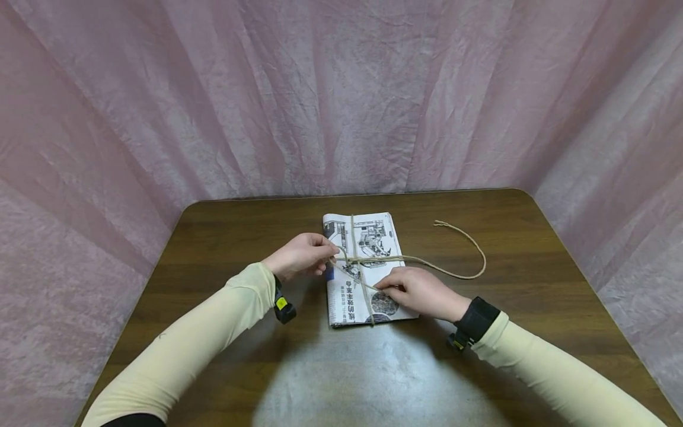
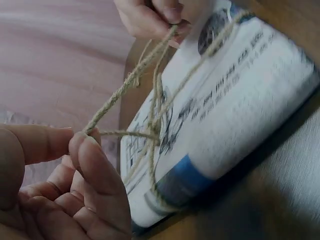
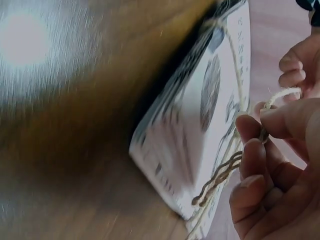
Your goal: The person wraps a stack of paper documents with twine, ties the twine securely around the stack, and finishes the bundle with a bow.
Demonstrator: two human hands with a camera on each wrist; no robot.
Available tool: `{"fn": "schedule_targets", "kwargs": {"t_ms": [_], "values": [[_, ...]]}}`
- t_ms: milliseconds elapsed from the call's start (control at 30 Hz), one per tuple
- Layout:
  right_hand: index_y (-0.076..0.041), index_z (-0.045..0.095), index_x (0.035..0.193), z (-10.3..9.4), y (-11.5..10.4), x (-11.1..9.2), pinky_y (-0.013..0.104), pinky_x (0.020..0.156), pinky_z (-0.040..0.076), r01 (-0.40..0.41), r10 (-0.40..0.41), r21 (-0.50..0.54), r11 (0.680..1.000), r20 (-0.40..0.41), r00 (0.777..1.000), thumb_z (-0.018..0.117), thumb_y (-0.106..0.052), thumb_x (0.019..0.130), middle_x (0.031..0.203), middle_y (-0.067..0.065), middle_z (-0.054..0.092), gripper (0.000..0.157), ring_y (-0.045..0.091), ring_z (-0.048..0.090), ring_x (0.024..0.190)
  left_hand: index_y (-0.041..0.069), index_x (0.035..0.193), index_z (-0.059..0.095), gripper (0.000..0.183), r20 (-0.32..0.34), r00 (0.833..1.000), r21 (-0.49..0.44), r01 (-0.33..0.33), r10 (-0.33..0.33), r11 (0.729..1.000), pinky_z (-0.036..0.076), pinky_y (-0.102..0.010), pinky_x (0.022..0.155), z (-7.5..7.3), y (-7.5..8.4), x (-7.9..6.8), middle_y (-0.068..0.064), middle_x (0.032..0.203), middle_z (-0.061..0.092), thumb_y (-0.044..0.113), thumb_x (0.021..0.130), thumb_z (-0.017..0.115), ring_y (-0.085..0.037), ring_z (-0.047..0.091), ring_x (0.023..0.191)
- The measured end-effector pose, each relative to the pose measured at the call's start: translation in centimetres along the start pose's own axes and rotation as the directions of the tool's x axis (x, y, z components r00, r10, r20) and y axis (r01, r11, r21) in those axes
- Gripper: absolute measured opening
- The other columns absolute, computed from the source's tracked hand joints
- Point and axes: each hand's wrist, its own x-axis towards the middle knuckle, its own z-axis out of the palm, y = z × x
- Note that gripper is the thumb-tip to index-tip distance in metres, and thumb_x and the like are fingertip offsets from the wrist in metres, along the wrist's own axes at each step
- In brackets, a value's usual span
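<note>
A stack of folded newspapers (image 1: 341,299) lies on the table with twine (image 2: 190,75) wrapped round it lengthwise and crosswise. Over its left edge, my left hand (image 1: 305,256) pinches the twine between thumb and forefinger. My right hand (image 1: 427,292), low over the stack's right side, pinches it too. A straight stretch of twine (image 2: 127,82) runs between the two hands, above the paper in the left wrist view. By the left fingertips a small loop of twine (image 1: 344,252) curves toward the crossing. The right wrist view shows the right fingertips (image 3: 272,120) close together on the twine.
A long loose tail of twine (image 1: 484,261) curves over the brown wooden table (image 1: 240,231), right of the stack. Pink curtains (image 1: 341,107) hang behind the table and at both sides. Each wrist wears a black strap (image 1: 476,320) with a small device.
</note>
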Motion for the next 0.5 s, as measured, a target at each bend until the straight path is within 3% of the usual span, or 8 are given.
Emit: {"fn": "schedule_targets", "kwargs": {"t_ms": [167,333,400,500], "values": [[-0.019,0.076,0.109,-0.4,1.5,0.5,0.034,0.076,0.051,-0.148,0.149,0.025,0.989,-0.028,0.988,0.066,-0.019,0.096,0.099,-0.009,0.07,0.016,0.008,0.061,0.085,-0.001,0.101,0.067,0.021,-0.06,0.99,0.212,-0.109,0.124,0.971,0.054,-0.044,0.067,-0.5,0.1,0.2,-0.021,0.088,0.065,0.02,0.098,0.064,-0.017,0.057,0.065],[-0.018,0.076,0.106,-0.7,2.9,1.0,0.036,0.076,0.049,-0.303,0.309,0.094,0.948,-0.065,0.949,0.067,-0.028,0.096,0.097,-0.006,0.07,0.016,0.011,0.061,0.085,0.002,0.105,0.068,0.021,-0.089,0.975,0.347,-0.16,0.202,0.924,0.052,-0.035,0.062,-0.7,0.2,0.3,-0.019,0.09,0.066,0.021,0.098,0.063,-0.017,0.058,0.065],[-0.018,0.076,0.107,-0.7,3.3,1.1,0.037,0.076,0.048,-0.291,0.295,0.058,0.955,-0.087,0.951,0.066,-0.026,0.096,0.098,-0.005,0.07,0.018,0.014,0.059,0.086,0.003,0.108,0.069,0.023,-0.099,0.971,0.377,-0.167,0.219,0.911,0.049,-0.03,0.059,-0.7,0.2,0.4,-0.017,0.091,0.066,0.023,0.099,0.062,-0.016,0.057,0.065],[-0.02,0.077,0.111,-0.4,3.5,1.3,0.036,0.076,0.044,-0.197,0.187,-0.072,0.978,-0.12,0.975,0.066,-0.024,0.095,0.094,-0.006,0.069,0.019,0.016,0.054,0.086,0.005,0.113,0.07,0.025,-0.108,0.968,0.397,-0.166,0.225,0.903,0.048,-0.029,0.058,-0.7,0.0,0.6,-0.014,0.089,0.066,0.025,0.1,0.061,-0.016,0.057,0.064]]}}
